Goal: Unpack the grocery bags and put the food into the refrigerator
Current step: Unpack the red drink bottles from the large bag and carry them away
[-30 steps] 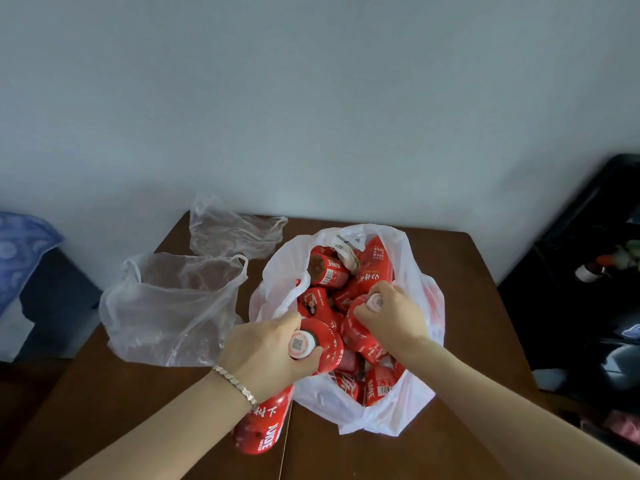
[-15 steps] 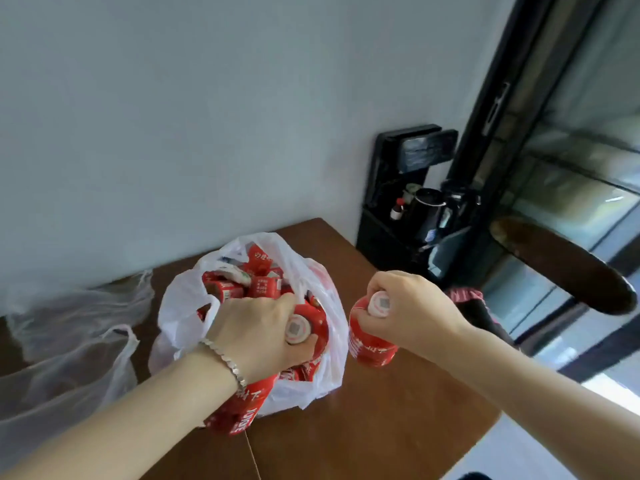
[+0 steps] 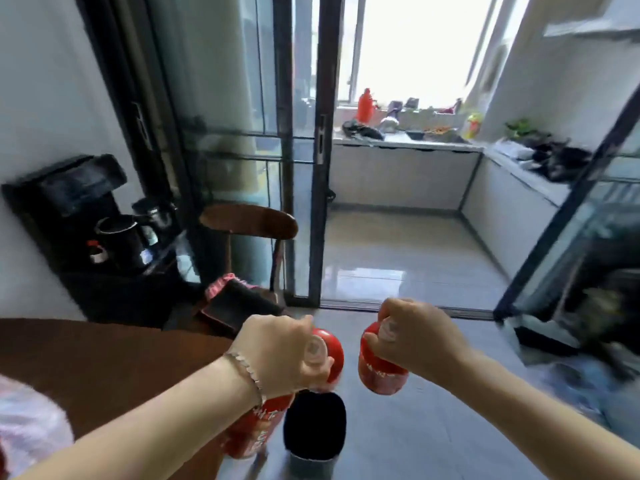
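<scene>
Lower centre of the frame, left hand [image 3: 280, 355] clutching two red bottles [image 3: 258, 427], right hand [image 3: 415, 341] wrapped round a third bottle [image 3: 381, 377], table [image 3: 104, 358] at lower left.

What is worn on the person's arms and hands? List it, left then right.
No gloves, and no sleeves in view on either arm. The left hand has a thin silver-coloured link bracelet round its wrist. The right hand shows no bracelet or watch at its wrist. No rings can be seen, though the picture is blurred.
</scene>
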Demonstrator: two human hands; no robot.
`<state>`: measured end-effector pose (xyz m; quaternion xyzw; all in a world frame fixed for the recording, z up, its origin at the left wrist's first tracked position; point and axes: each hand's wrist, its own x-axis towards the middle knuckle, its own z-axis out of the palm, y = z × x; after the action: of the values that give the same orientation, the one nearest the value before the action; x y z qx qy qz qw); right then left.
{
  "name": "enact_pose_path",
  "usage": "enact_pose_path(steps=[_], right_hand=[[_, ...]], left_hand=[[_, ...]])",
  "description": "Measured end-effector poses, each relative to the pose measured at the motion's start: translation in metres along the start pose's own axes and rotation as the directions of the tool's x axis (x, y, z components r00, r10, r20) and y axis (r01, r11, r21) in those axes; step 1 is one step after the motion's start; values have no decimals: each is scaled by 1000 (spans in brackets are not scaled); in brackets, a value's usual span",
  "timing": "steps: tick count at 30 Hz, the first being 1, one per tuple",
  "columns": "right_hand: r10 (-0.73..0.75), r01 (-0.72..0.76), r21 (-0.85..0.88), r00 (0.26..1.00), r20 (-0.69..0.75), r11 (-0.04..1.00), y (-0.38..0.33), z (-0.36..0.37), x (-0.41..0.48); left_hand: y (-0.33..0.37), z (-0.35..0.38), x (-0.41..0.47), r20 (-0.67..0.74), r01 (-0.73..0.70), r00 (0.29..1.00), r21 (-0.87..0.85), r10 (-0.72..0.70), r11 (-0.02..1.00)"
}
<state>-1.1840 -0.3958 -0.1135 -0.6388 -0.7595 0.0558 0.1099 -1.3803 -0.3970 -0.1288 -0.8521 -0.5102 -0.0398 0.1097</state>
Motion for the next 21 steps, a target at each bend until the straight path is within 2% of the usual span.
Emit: enact_pose_path(steps=[2, 4, 7, 8, 10, 13, 18, 21], right_hand=[[113, -114, -12, 993, -47, 993, 63, -16, -22], [202, -207, -45, 975, -96, 977, 127, -36, -46], [323, -329, -5, 931, -172, 944, 219, -74, -82], [357, -361, 15, 915, -189, 933, 248, -89, -94], [424, -430, 21, 880, -214, 903, 301, -117, -118], [513, -529, 15, 815, -271, 848, 377, -153, -145], [667, -699, 39, 662, -342, 714, 495, -196, -172], [721, -759, 76, 575, -387, 647, 564, -215, -176]], left_hand=[[52, -8, 42, -89, -144, 986, -20, 142, 989], [111, -14, 81, -80, -261, 963, -48, 257, 964], [202, -23, 139, -145, -363, 927, -108, 347, 925], [231, -24, 158, -126, -403, 912, -111, 389, 908], [290, -32, 196, -125, -453, 891, -156, 437, 878], [372, -46, 255, -212, -523, 848, -176, 486, 834], [498, -73, 345, -301, -593, 797, -218, 524, 776], [563, -82, 402, -362, -666, 734, -215, 575, 715]])
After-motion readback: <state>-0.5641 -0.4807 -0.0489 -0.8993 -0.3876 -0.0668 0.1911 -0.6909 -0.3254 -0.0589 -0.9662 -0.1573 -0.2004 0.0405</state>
